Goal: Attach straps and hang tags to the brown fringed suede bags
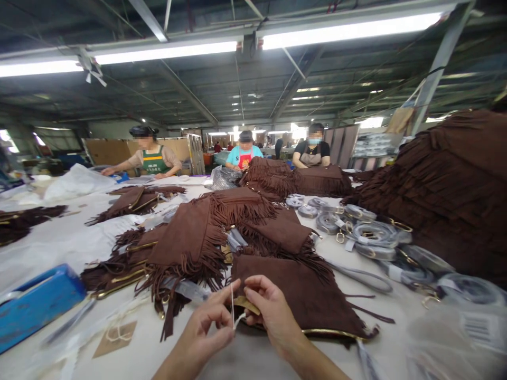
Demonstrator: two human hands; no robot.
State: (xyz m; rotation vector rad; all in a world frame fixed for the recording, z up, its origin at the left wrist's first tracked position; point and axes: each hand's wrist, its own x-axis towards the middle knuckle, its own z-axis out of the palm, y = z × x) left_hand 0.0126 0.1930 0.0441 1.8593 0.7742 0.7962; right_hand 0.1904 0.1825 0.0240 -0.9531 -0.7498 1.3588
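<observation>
My left hand [212,324] is low in the middle, its index finger stretched up and its thumb bent in. A thin white string [232,301] runs taut between that finger and the thumb. Just to the right, my right hand [273,311] pinches a small tan tag [247,304] between thumb and fingers. Both hands are over the near edge of a dark brown bag [293,295] with a gold zipper, lying flat. Part of the tag is hidden behind the right fingers.
Fringed brown bags [182,237] are spread ahead, with a tall pile [447,195] at right. Coiled straps in plastic [374,235] lie nearby. A blue tape dispenser [43,306] and a loose brown tag [114,338] are at left. Three people work across the table.
</observation>
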